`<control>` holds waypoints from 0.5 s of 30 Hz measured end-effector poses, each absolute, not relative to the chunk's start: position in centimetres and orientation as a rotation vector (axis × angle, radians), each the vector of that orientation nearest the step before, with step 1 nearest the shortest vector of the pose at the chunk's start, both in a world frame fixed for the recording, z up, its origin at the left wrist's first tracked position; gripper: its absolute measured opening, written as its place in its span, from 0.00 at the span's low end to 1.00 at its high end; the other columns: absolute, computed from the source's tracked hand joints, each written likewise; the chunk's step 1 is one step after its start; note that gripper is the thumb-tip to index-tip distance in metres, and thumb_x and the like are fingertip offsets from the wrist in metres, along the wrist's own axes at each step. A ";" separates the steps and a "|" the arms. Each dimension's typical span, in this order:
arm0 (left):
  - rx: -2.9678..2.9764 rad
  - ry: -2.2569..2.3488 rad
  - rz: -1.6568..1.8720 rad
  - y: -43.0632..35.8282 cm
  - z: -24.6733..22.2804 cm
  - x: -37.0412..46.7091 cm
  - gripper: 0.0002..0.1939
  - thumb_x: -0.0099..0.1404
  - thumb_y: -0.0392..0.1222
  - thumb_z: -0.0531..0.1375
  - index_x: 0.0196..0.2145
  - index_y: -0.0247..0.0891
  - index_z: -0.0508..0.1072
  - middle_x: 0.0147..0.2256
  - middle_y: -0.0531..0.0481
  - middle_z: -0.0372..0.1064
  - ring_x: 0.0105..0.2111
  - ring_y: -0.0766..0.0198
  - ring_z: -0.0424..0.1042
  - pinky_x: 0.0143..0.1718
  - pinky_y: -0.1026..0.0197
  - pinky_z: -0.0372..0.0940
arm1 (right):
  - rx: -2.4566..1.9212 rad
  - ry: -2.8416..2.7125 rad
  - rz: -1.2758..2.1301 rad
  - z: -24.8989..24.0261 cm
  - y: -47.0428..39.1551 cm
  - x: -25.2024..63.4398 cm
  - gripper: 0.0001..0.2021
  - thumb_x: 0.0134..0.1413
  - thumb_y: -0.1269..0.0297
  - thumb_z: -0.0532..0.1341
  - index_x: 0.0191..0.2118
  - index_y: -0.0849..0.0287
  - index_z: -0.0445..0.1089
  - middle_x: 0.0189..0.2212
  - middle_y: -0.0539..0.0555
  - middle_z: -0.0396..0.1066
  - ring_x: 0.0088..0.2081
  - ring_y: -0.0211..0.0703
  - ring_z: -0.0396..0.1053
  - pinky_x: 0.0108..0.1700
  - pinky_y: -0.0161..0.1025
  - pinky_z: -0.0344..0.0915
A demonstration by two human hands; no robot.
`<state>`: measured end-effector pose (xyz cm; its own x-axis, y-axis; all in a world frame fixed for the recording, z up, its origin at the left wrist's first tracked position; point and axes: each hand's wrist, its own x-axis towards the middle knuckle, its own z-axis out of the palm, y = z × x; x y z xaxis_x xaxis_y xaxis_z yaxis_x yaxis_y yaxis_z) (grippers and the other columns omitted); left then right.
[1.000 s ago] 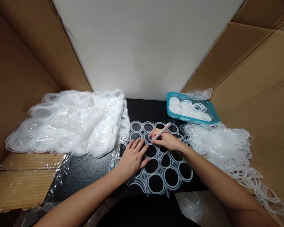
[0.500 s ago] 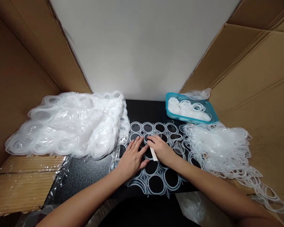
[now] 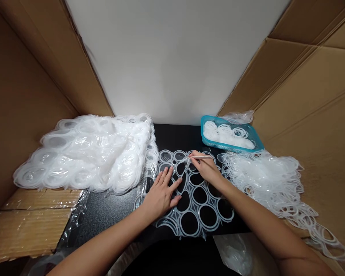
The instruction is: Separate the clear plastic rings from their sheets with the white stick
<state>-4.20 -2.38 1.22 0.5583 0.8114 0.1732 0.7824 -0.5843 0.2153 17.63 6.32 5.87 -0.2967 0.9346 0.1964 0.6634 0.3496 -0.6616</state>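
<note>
A translucent sheet of joined rings (image 3: 193, 207) lies on the black tabletop in front of me. My left hand (image 3: 162, 191) rests flat on it with the fingers spread, pressing near its left middle. My right hand (image 3: 206, 168) pinches a slim white stick (image 3: 201, 157), which lies nearly level and points left. At the fingertips, part of the sheet's ring material is lifted and stretched toward the right hand. Whether the stick or the fingers grip that strand, I cannot tell.
To the left sits a thick stack of translucent ring sheets (image 3: 89, 149), partly over cardboard (image 3: 40, 222). A teal basket (image 3: 232, 148) holding white rings (image 3: 218, 136) stands at the back right. Beside it lies a loose heap of ring scraps (image 3: 264, 172). Cardboard walls flank both sides.
My right hand has moved right and slightly back, drawing up ring material. The stick has swung from pointing toward me to lying almost level. My left hand stays in place.
</note>
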 end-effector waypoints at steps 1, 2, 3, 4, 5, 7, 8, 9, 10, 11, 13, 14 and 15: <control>2.676 1.375 0.377 -2.4 1.2 -4.2 0.29 0.69 0.54 0.58 0.65 0.46 0.60 0.72 0.41 0.35 0.69 0.41 0.44 0.64 0.40 0.54 | -1.399 -2.042 0.622 5.9 6.4 17.8 0.11 0.64 0.62 0.50 0.31 0.55 0.63 0.31 0.50 0.70 0.31 0.41 0.66 0.36 0.37 0.59; 2.680 1.378 0.372 -2.5 1.2 -4.2 0.30 0.70 0.54 0.57 0.65 0.46 0.60 0.72 0.41 0.34 0.69 0.41 0.44 0.64 0.40 0.53 | -1.417 -2.023 0.611 6.0 6.5 18.1 0.11 0.64 0.62 0.50 0.31 0.55 0.62 0.31 0.50 0.71 0.30 0.41 0.66 0.35 0.37 0.59; 2.682 1.380 0.373 -2.5 1.1 -4.2 0.29 0.70 0.55 0.57 0.65 0.46 0.60 0.72 0.41 0.34 0.69 0.41 0.43 0.64 0.41 0.53 | -1.440 -1.999 0.595 6.0 6.7 18.4 0.11 0.64 0.62 0.50 0.30 0.54 0.62 0.31 0.50 0.71 0.30 0.41 0.66 0.35 0.37 0.59; 2.685 1.382 0.380 -2.5 1.0 -4.3 0.29 0.70 0.55 0.57 0.65 0.46 0.60 0.72 0.42 0.34 0.69 0.41 0.43 0.65 0.41 0.53 | -1.460 -1.978 0.574 6.0 6.8 18.7 0.11 0.64 0.61 0.51 0.31 0.54 0.63 0.31 0.51 0.72 0.29 0.42 0.66 0.35 0.37 0.59; 2.689 1.383 0.388 -2.5 0.9 -4.3 0.29 0.70 0.55 0.56 0.66 0.46 0.60 0.72 0.43 0.33 0.69 0.41 0.43 0.65 0.41 0.52 | -1.475 -1.962 0.545 5.9 6.9 19.1 0.11 0.64 0.60 0.51 0.31 0.54 0.63 0.31 0.51 0.73 0.29 0.42 0.66 0.35 0.38 0.60; 2.695 1.384 0.403 -2.6 0.8 -4.3 0.29 0.70 0.56 0.56 0.66 0.46 0.60 0.72 0.44 0.32 0.70 0.42 0.42 0.65 0.42 0.51 | -1.492 -1.942 0.488 5.8 7.1 19.8 0.11 0.64 0.59 0.52 0.31 0.54 0.65 0.32 0.52 0.74 0.30 0.44 0.68 0.36 0.39 0.61; 2.697 1.384 0.406 -2.6 0.7 -4.3 0.30 0.70 0.56 0.56 0.66 0.47 0.60 0.72 0.44 0.32 0.70 0.42 0.42 0.65 0.42 0.51 | -1.497 -1.928 0.476 5.7 7.1 20.2 0.11 0.64 0.58 0.52 0.31 0.54 0.65 0.33 0.53 0.75 0.32 0.45 0.69 0.37 0.39 0.61; 2.698 1.385 0.408 -2.6 0.7 -4.3 0.30 0.70 0.55 0.56 0.66 0.47 0.60 0.72 0.43 0.32 0.70 0.42 0.41 0.65 0.42 0.51 | -1.505 -1.903 0.478 5.6 7.1 20.5 0.12 0.64 0.57 0.53 0.32 0.54 0.66 0.34 0.53 0.76 0.33 0.46 0.70 0.37 0.39 0.62; 2.699 1.386 0.408 -2.6 0.7 -4.3 0.30 0.70 0.55 0.56 0.66 0.47 0.59 0.72 0.43 0.32 0.70 0.41 0.41 0.65 0.42 0.51 | -1.514 -1.866 0.496 5.5 7.0 20.9 0.12 0.64 0.56 0.53 0.32 0.54 0.67 0.35 0.54 0.76 0.33 0.47 0.70 0.37 0.40 0.62; 2.699 1.387 0.408 -2.6 0.8 -4.3 0.30 0.70 0.55 0.57 0.66 0.47 0.59 0.72 0.43 0.32 0.70 0.41 0.41 0.65 0.41 0.52 | -1.521 -1.818 0.523 5.5 6.8 21.1 0.12 0.63 0.55 0.54 0.32 0.54 0.67 0.36 0.54 0.77 0.34 0.47 0.71 0.37 0.40 0.63; 2.702 1.388 0.405 -2.5 0.8 -4.3 0.30 0.70 0.54 0.57 0.66 0.48 0.59 0.72 0.43 0.33 0.70 0.40 0.41 0.64 0.40 0.52 | -1.521 -1.690 0.587 5.4 6.3 21.6 0.12 0.62 0.54 0.55 0.32 0.54 0.68 0.36 0.54 0.77 0.35 0.47 0.72 0.37 0.40 0.64; 2.705 1.388 0.403 -2.5 0.8 -4.3 0.30 0.69 0.54 0.58 0.66 0.48 0.59 0.72 0.43 0.33 0.69 0.40 0.41 0.64 0.40 0.52 | -1.518 -1.621 0.625 5.3 5.9 21.7 0.13 0.62 0.53 0.57 0.32 0.55 0.68 0.35 0.54 0.77 0.36 0.47 0.72 0.38 0.40 0.65; 2.708 1.386 0.401 -2.5 0.8 -4.3 0.30 0.69 0.54 0.58 0.66 0.48 0.59 0.72 0.43 0.33 0.69 0.39 0.41 0.64 0.39 0.52 | -1.512 -1.554 0.672 5.1 5.5 21.8 0.13 0.61 0.52 0.58 0.31 0.55 0.68 0.35 0.55 0.77 0.37 0.48 0.73 0.39 0.41 0.66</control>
<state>-4.28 -2.48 0.82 0.5585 0.8058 0.1971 0.7865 -0.5899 0.1828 21.79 5.52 5.13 0.0856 0.9762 0.1995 0.5231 0.1264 -0.8429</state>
